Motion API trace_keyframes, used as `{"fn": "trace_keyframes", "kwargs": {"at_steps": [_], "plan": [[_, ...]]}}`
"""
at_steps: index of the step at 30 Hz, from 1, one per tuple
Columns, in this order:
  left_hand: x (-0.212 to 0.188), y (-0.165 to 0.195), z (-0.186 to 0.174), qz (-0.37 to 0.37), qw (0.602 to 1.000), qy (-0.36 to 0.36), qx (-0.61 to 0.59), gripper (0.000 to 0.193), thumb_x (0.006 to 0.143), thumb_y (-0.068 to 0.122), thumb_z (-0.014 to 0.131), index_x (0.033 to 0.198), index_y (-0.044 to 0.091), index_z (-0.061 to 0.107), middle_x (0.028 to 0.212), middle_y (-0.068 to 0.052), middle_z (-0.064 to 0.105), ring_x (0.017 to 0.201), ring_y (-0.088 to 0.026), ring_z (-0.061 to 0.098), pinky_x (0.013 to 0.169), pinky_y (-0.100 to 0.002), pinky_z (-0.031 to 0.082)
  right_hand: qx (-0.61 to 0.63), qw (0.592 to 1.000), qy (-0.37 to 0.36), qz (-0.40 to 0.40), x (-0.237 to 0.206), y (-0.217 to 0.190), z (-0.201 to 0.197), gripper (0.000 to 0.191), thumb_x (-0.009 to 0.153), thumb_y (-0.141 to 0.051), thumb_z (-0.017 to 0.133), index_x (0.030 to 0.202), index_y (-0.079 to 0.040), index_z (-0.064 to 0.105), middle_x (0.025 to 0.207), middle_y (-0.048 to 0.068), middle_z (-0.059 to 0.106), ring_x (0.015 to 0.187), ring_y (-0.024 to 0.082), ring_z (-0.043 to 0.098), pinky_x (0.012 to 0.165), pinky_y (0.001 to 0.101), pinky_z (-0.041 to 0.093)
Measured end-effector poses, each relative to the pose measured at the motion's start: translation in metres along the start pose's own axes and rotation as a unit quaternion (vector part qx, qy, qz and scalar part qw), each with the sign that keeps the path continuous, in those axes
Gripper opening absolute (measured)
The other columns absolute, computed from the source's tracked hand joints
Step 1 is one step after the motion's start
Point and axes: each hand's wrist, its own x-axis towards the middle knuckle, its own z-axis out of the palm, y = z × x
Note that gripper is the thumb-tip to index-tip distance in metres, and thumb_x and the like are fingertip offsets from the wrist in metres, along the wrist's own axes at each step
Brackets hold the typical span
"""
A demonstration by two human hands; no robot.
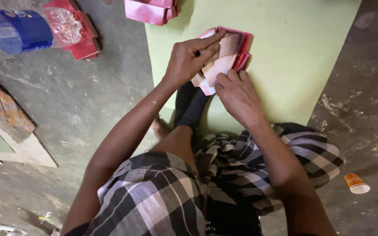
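At the bottom of the view, closest in, lies the person's checked cloth (162, 196), draped over the lap and knees. On the grey concrete floor (88, 100) to the right of it, an orange paper cup (356, 183) lies on its side, well apart from everything else. Further out, the right hand (238, 96) rests palm down, fingers curled onto the near edge of a fanned stack of pink cards (224, 57), pinning the stack against the pale green mat (294, 52). Just beyond, the left hand (189, 59) is closed loosely over the same stack from the left, thumb and forefinger stretched across the top and spreading the cards' pale faces apart. The stack sits on the mat's left half, between the two hands and touching both. Off to the left a wooden board (1, 105) leans near the frame's edge. Farthest away, a blue-capped clear container (27, 28) lies on the floor beside more pink cards (84, 43), and another pink bundle (152, 11) rests on the mat's far edge.
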Motion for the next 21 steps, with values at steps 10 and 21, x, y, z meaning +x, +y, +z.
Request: {"fn": "trace_keyframes", "kwargs": {"at_steps": [10,21], "plan": [[0.006,0.011,0.001,-0.035,0.998,0.001,0.051,0.035,0.099,0.025,0.071,0.133,0.018,0.071,0.095,-0.008,0.083,0.056,-0.008,0.069,0.054,-0.029,0.058,0.006,1.000,0.007,-0.005,-0.001,0.001,0.002,0.014,0.086,-0.012,0.060,0.090,-0.008,0.073,0.097,0.006,0.062,0.102,0.024,0.058,0.090,0.0406,0.045],[0.011,0.002,0.006,0.030,0.997,0.010,0.071,0.035,0.099,0.025,0.073,0.133,0.017,0.070,0.115,-0.009,0.079,0.099,-0.015,0.078,0.088,-0.032,0.061,0.009,1.000,0.013,-0.005,-0.001,0.002,0.006,0.013,0.088,-0.011,0.060,0.089,-0.007,0.073,0.096,0.006,0.062,0.100,0.024,0.058,0.089,0.0397,0.045]]}}
